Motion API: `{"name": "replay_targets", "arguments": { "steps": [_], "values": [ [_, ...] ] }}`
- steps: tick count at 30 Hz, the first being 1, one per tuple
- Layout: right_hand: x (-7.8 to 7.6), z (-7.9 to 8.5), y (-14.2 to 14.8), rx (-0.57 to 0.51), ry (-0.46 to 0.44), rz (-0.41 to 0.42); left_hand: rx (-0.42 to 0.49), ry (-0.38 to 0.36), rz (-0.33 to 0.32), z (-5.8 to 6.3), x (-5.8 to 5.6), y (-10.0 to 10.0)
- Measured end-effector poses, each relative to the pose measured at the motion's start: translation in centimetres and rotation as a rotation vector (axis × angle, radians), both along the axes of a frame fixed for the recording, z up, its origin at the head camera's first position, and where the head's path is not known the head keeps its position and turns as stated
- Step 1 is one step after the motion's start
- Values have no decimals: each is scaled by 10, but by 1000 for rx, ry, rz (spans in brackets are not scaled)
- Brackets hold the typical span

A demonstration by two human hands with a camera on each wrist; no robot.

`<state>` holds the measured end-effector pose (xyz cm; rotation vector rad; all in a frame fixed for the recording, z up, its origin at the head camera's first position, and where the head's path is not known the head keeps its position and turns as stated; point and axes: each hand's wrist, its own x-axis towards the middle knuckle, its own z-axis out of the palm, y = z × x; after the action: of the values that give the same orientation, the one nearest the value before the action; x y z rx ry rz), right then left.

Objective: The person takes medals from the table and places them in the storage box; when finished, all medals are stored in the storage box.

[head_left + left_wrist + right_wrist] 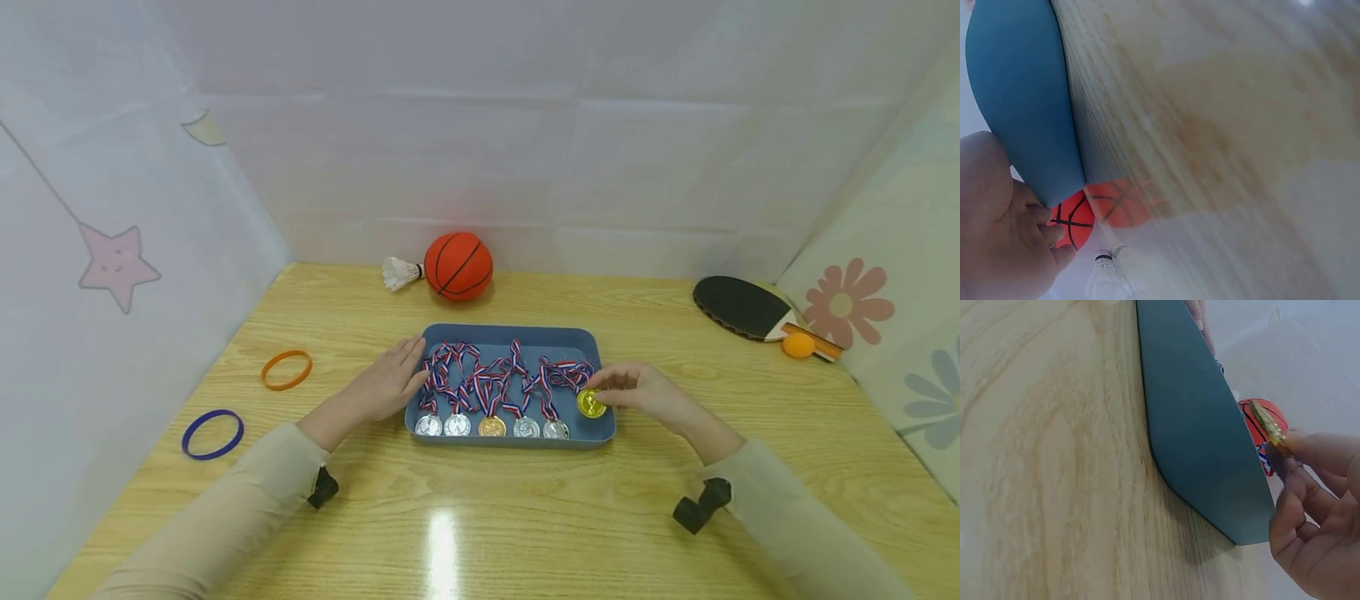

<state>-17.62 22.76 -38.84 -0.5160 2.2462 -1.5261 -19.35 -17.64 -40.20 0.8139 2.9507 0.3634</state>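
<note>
A blue-grey tray (pixel 517 442) sits on the wooden table, with medals on red, white and blue ribbons inside. Silver medals (pixel 457 425) and a bronze-gold medal (pixel 492 427) line its front wall, their ribbons (pixel 480 382) bunched behind. My right hand (pixel 647 395) pinches a shiny gold medal (pixel 590 405) between thumb and fingers at the tray's right end. In the right wrist view this gold medal (pixel 1267 428) is seen nearly edge-on, above the tray's rim. With fingers extended, my left hand (pixel 384 385) rests against the tray's left side.
Behind the tray are a small basketball (pixel 459 267) and a shuttlecock (pixel 401 272). An orange wristband (pixel 287 386) and a blue wristband (pixel 213 456) lie at left. A table tennis paddle (pixel 738 307) and orange ball (pixel 798 344) lie at the back right.
</note>
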Motion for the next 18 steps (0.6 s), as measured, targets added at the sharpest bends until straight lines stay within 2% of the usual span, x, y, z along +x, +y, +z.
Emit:
{"name": "replay_targets", "arguments": {
  "steps": [5,8,12,18],
  "values": [
    [-1,-6,1,33,144,89,-3,-3,4,0,-1,1],
    [0,-8,-1,73,189,129,-3,-7,5,1,0,1],
    [-1,-9,-4,165,219,142,-3,-9,4,2,1,1],
    [0,-8,-9,278,325,159,-3,-10,8,0,0,1]
  ]
}}
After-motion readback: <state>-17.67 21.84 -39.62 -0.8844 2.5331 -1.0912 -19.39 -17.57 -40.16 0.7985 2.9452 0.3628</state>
